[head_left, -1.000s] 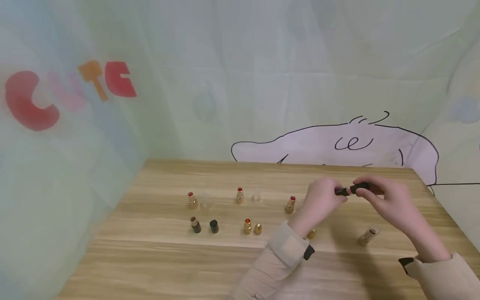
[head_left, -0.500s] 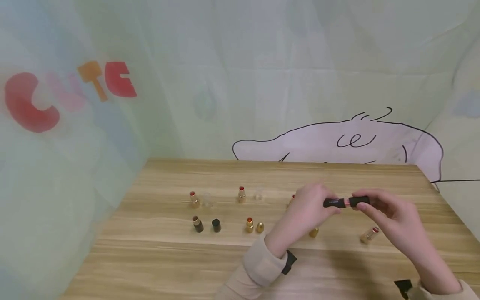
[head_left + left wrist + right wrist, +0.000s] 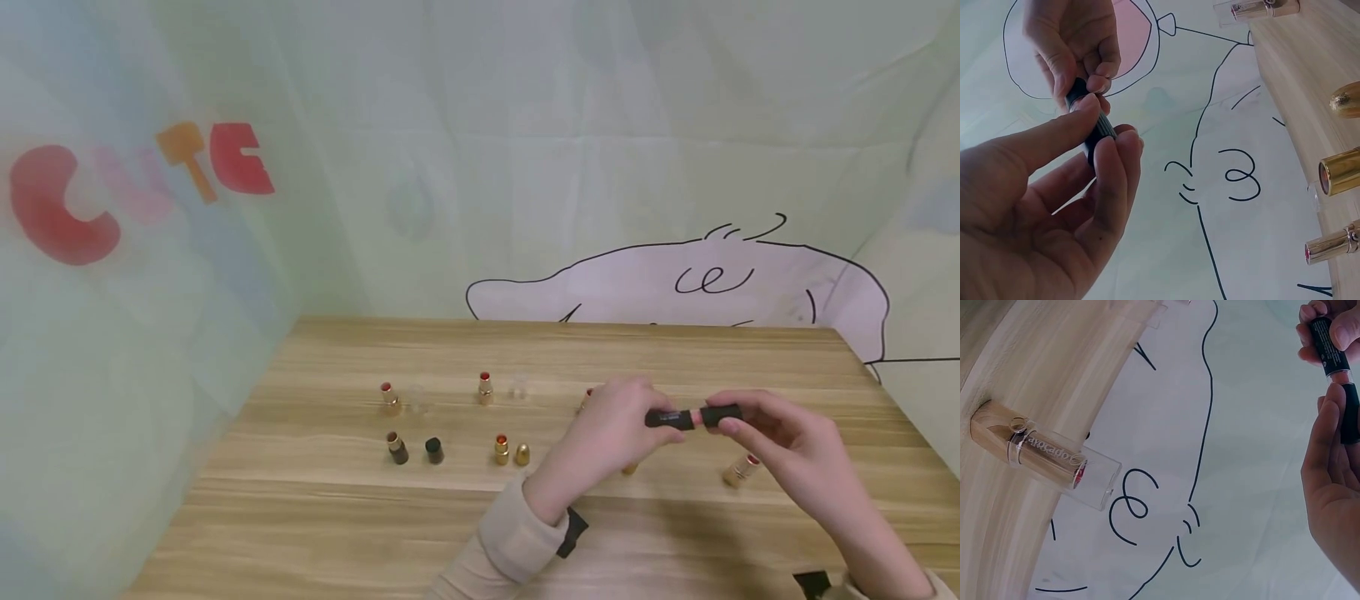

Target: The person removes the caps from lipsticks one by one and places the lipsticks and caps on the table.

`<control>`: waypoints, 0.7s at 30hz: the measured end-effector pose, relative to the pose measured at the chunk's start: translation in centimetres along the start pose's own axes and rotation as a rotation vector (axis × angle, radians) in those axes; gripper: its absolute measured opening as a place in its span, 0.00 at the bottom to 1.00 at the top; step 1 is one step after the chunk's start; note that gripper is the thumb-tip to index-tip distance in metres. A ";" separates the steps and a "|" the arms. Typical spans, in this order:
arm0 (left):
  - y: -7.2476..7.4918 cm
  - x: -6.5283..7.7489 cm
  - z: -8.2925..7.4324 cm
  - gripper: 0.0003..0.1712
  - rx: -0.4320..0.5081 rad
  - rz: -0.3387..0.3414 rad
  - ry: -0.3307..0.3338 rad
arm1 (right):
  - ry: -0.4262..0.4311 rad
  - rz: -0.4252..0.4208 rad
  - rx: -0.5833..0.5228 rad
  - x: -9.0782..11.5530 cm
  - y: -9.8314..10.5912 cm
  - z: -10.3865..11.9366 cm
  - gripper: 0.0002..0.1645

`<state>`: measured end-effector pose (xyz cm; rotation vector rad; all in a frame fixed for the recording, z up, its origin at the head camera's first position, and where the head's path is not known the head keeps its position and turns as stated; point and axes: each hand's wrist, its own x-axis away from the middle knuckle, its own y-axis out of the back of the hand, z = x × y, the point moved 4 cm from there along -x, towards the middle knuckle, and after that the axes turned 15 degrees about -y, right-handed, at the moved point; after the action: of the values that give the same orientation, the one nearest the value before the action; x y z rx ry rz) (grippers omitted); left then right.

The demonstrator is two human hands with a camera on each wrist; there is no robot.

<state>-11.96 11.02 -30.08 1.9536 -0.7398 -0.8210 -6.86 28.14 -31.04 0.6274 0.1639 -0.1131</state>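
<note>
Both hands hold a slim black lipstick above the table, lying nearly level between them. My left hand pinches the end that carries small white print. My right hand pinches the other black end between thumb and fingers. A pink band shows between the two black parts. In the left wrist view, fingers cover much of the dark tube. Below the right hand stands a gold lipstick with a red tip; the right wrist view shows a clear cap over it.
On the wooden table, uncapped lipsticks stand in two rows, including a gold one and a dark one. Beside them are a black cap, a gold cap and clear caps. The left forearm partly hides another lipstick.
Both hands have come down and nearer with the black lipstick, the left hand also shifting left. The lipstick has turned from slanted to nearly level. Little has moved in the last half second.
</note>
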 end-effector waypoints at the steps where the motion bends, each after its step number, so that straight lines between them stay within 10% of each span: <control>1: 0.0 0.0 0.0 0.13 0.000 0.002 -0.002 | 0.007 0.003 -0.001 0.0 0.0 0.0 0.15; 21: -0.8 0.2 0.2 0.11 0.069 0.043 -0.020 | 0.029 0.029 0.015 0.4 0.0 -0.6 0.15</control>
<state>-11.86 11.17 -30.86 1.9859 -0.8292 -0.8000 -6.55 28.48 -31.52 0.6462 0.1816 -0.0771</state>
